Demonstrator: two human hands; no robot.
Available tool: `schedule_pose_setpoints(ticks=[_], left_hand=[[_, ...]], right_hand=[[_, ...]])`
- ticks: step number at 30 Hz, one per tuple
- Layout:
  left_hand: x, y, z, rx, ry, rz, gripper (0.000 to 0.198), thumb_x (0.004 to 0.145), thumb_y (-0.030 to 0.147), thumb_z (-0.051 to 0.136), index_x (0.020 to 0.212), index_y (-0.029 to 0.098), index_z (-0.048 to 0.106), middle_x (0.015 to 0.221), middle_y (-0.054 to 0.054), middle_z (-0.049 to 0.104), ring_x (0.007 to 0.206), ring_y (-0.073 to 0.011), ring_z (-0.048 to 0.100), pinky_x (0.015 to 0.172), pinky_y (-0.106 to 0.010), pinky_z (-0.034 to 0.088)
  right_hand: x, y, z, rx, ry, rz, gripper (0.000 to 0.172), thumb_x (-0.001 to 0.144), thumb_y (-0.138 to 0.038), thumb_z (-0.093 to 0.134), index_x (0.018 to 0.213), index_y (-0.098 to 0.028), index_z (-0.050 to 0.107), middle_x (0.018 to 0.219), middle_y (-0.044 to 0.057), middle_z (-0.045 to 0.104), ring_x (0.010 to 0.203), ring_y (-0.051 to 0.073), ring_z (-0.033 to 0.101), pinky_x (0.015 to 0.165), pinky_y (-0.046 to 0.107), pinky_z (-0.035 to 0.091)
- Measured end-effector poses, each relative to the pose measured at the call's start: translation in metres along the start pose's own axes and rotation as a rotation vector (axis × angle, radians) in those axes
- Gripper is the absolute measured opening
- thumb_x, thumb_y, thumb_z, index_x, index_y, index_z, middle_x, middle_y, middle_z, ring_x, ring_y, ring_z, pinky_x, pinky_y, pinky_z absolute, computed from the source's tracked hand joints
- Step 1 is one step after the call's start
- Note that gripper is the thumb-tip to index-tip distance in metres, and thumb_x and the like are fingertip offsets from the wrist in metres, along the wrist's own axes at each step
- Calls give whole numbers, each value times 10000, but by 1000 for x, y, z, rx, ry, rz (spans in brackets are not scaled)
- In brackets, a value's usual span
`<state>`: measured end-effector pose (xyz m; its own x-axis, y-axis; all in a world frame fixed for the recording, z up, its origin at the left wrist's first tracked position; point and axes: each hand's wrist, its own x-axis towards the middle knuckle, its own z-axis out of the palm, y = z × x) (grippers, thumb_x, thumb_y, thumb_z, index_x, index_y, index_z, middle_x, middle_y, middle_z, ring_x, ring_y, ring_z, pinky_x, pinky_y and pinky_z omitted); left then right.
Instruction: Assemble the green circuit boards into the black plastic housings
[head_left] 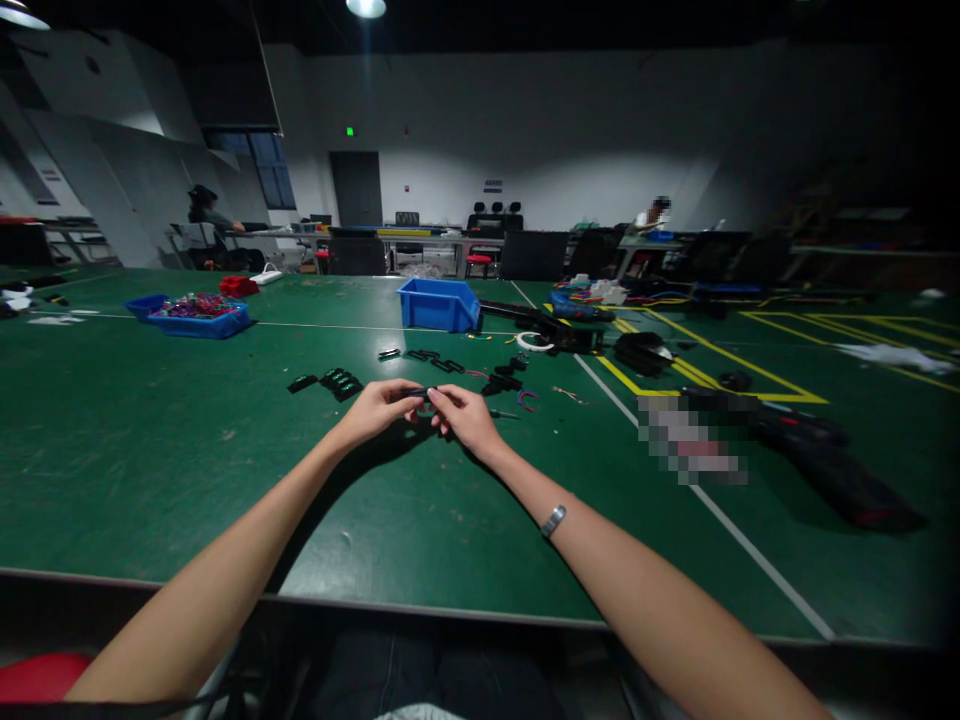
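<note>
Above the green table, my left hand [384, 408] and my right hand [463, 415] meet, both closed on one small dark part [420, 392]. Fingers cover most of that part, so its kind is unclear. Left of my hands lie several black pieces with green circuit boards [341, 382]. Beyond my fingers are several black frame-like pieces [435, 360]. By my right hand are more black parts [506, 376], short red and blue wires [527, 400] and a thin screwdriver-like tool [504, 414].
An open blue bin [439, 304] stands farther back. A blue tray [201, 316] of colourful wires sits at the left, with a red object [238, 286] behind. A black power tool [832, 460] lies right, near yellow floor-style tape [742, 393]. Two people work at far desks.
</note>
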<state>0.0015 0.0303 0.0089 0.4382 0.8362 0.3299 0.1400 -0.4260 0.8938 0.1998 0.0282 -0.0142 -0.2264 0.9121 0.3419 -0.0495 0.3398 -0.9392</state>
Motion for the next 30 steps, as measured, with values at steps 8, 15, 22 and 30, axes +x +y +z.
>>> schedule_pose_setpoints(ticks=[8, 15, 22, 30], left_hand=[[-2, 7, 0, -64, 9, -68, 412, 857, 443, 694, 1107, 115, 707, 834, -57, 723, 683, -143, 636, 704, -271, 513], [-1, 0, 0, -213, -19, -112, 390, 863, 458, 687, 1061, 123, 715, 851, -65, 723, 727, -154, 651, 728, -281, 526], [-1, -2, -2, -294, -28, -169, 378, 841, 444, 717, 1038, 122, 711, 828, -69, 720, 725, -155, 660, 713, -271, 523], [-1, -2, 0, -345, -11, -187, 304, 824, 402, 735, 929, 122, 685, 774, -62, 703, 698, -151, 668, 687, -265, 518]], right_hand=[[-3, -6, 0, -70, 14, 24, 478, 846, -632, 629, 755, -164, 666, 563, 1, 609, 444, 101, 522, 406, 202, 397], [-3, -7, -1, -59, -3, -12, 478, 858, -616, 628, 696, -167, 648, 569, -1, 593, 480, 120, 559, 434, 216, 412], [-5, -11, -2, -63, -15, -11, 469, 848, -619, 634, 672, -184, 633, 564, -15, 570, 475, 130, 548, 450, 240, 402], [-6, -11, -1, -89, -12, -23, 491, 847, -633, 625, 628, -194, 604, 548, -18, 548, 471, 135, 536, 463, 251, 393]])
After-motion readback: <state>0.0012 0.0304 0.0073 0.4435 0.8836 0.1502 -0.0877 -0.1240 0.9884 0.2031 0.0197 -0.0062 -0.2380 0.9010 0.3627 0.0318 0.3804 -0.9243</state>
